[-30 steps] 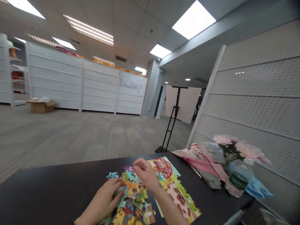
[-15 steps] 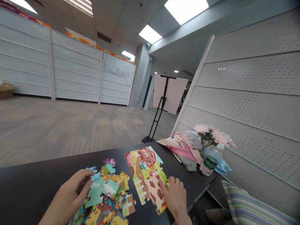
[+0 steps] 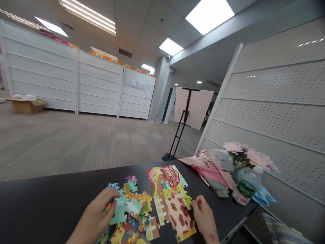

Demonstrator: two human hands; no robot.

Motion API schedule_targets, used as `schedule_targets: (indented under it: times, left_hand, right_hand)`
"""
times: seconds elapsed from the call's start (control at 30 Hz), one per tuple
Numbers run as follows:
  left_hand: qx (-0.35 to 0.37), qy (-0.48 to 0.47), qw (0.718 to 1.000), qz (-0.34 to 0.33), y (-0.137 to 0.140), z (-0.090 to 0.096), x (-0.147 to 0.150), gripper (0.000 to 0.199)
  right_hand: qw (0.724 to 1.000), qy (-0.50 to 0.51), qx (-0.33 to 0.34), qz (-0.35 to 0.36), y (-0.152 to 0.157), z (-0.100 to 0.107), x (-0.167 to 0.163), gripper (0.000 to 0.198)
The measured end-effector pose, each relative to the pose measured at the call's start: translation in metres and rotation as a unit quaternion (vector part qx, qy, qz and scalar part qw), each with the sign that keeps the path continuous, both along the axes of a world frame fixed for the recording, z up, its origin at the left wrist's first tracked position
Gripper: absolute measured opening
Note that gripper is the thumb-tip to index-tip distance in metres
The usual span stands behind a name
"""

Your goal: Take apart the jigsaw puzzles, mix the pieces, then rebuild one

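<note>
Farm jigsaw puzzle (image 3: 170, 200) lies beside my curled right grip (image 3: 205, 217), whose hold I cannot tell; my left grip (image 3: 95, 212) sits half-parted at loose puzzle pieces (image 3: 132, 208).

Left hand (image 3: 95, 213), right hand (image 3: 206, 218) (fingers (image 3: 202, 201) bent)

The bench (image 3: 38, 206) lies open left of the left hand (image 3: 98, 210); puzzle pile (image 3: 130, 215), bottle (image 3: 248, 188) and pink cloth (image 3: 209, 172) obstruct rightward.
</note>
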State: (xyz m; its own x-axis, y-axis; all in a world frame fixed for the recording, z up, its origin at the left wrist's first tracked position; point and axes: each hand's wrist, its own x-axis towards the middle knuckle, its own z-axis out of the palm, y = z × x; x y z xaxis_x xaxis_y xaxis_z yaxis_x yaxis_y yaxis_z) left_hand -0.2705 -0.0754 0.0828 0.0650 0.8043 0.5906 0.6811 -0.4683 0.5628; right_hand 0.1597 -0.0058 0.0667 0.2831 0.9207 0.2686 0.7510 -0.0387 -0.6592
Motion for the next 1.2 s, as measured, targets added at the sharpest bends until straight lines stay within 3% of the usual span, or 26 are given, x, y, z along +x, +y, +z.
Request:
schedule_targets:
  times: [0.1,0.2,0.33,0.4,0.47,0.57,0.67,0.73,0.83,0.9,0.93,0.97,1.03,1.1,1.2]
  left_hand:
    - [-0.018,-0.009,1.0,-0.009,0.0,0.004,0.003,0.016]
    - [-0.035,-0.011,0.999,-0.009,-0.002,0.006,0.003,0.018]
    - [-0.041,0.0,0.999,-0.01,-0.008,0.008,0.002,0.022]
    - [-0.039,0.037,0.998,-0.024,-0.011,0.009,0.001,0.029]
    - [-0.046,0.1,0.993,-0.05,-0.013,0.01,0.002,0.033]
    - [-0.081,0.16,0.979,-0.093,-0.011,0.006,0.005,0.026]
    - [-0.076,0.144,0.982,-0.095,-0.005,-0.006,0.003,0.019]
    - [-0.043,0.127,0.988,-0.072,-0.001,-0.014,-0.002,0.016]
    - [0.008,0.102,0.994,-0.032,0.004,-0.019,-0.009,0.018]
    - [0.032,0.095,0.995,-0.023,0.004,-0.017,-0.009,0.018]
    - [0.039,0.095,0.994,-0.024,0.003,-0.015,-0.007,0.019]
    - [0.042,0.097,0.994,-0.027,0.002,-0.012,-0.004,0.019]
    - [0.046,0.106,0.993,-0.033,-0.002,-0.007,0.003,0.02]
    - [0.051,0.113,0.992,-0.033,-0.005,-0.003,0.007,0.021]
    - [0.052,0.11,0.992,-0.022,-0.008,0.0,0.007,0.02]
  right_hand:
    - [0.999,0.03,0.021,0.014,0.007,0.014,-0.015,0.012]
    - [0.993,0.094,0.022,0.069,0.003,0.041,-0.063,0.01]
    - [0.932,0.252,0.029,0.258,-0.018,0.071,-0.148,0.013]
    - [0.922,0.227,-0.008,0.315,-0.025,0.073,-0.181,0.014]
    - [0.931,0.161,-0.031,0.327,-0.027,0.069,-0.203,0.016]
    - [0.942,0.089,-0.002,0.325,-0.024,0.064,-0.222,0.027]
    - [0.94,0.057,0.029,0.334,-0.018,0.067,-0.23,0.028]
    - [0.944,0.034,0.04,0.326,-0.016,0.07,-0.22,0.023]
    - [0.963,0.01,0.04,0.267,-0.022,0.066,-0.177,0.03]
    - [0.983,-0.016,0.021,0.182,-0.033,0.051,-0.134,0.039]
    - [0.992,-0.067,-0.003,0.104,-0.039,0.041,-0.112,0.043]
    - [0.992,-0.114,-0.031,0.046,-0.045,0.03,-0.09,0.047]
    - [0.98,-0.186,-0.072,-0.003,-0.054,0.007,-0.051,0.059]
    - [0.971,-0.219,-0.094,0.003,-0.056,-0.008,-0.017,0.061]
    - [0.973,-0.206,-0.098,0.046,-0.045,-0.013,0.022,0.051]
